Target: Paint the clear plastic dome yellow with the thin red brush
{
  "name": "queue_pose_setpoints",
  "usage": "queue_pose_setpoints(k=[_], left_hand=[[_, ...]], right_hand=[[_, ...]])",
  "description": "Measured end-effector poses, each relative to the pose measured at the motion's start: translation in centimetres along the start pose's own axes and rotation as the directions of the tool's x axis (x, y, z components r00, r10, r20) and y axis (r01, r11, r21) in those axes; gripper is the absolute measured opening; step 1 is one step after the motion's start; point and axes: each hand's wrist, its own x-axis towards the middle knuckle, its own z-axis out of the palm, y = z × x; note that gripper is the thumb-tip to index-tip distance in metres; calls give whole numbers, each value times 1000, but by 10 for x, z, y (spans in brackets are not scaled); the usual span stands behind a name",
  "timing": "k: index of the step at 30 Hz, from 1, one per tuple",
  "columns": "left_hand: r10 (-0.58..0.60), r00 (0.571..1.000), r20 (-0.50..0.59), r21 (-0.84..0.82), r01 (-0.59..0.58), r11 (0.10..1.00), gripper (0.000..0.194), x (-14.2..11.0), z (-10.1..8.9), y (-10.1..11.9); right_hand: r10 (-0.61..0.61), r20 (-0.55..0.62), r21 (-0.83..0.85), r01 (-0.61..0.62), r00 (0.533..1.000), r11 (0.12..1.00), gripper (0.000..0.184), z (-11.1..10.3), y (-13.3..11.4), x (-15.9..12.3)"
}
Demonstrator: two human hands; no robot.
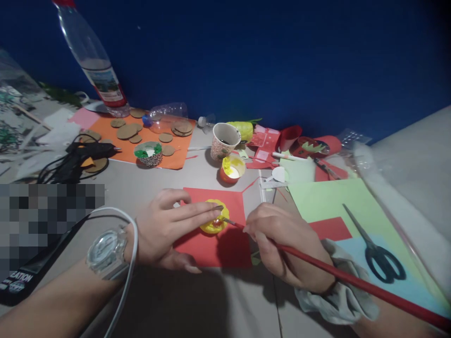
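Observation:
My right hand (287, 241) grips a red-handled paintbrush (338, 274). Its bristle end touches a round yellow piece with a scalloped edge (210, 228), which lies on a red paper square (234, 251). Two stretched fingers of my left hand (172, 227) rest on that yellow piece, while the thumb lies apart on the table. Just beyond the red paper stands a small red cup (230, 176) with yellow paint on its inner wall and a pale bottom. A patterned paper cup (221, 150) holding dark liquid is behind it.
Black-handled scissors (382, 263) lie on coloured paper at the right. A hot glue gun (84, 150) with black cable is at the left. Cardboard discs and a cup with green paint (150, 154) sit on orange paper (179, 155). A tall bottle (102, 80) stands behind. A white cable (132, 263) crosses my left wrist.

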Motion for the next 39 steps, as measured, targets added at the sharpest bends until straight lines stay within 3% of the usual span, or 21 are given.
queue_pose_setpoints(k=[15, 22, 29, 39], left_hand=[[3, 1000, -18, -17, -3, 1000, 77, 1, -1, 2], [-24, 1000, -10, 8, 24, 1000, 76, 0, 0, 3], [-22, 1000, 10, 15, 22, 1000, 76, 0, -2, 2], [4, 1000, -19, -4, -4, 1000, 73, 1, -1, 1]], right_hand=[[20, -13, 42, -19, 1000, 999, 18, 3, 4, -3], [29, 37, -9, -29, 999, 1000, 20, -4, 0, -1], [12, -30, 12, -12, 999, 1000, 22, -9, -2, -1], [-18, 37, -49, 20, 999, 999, 20, -4, 1, 0]])
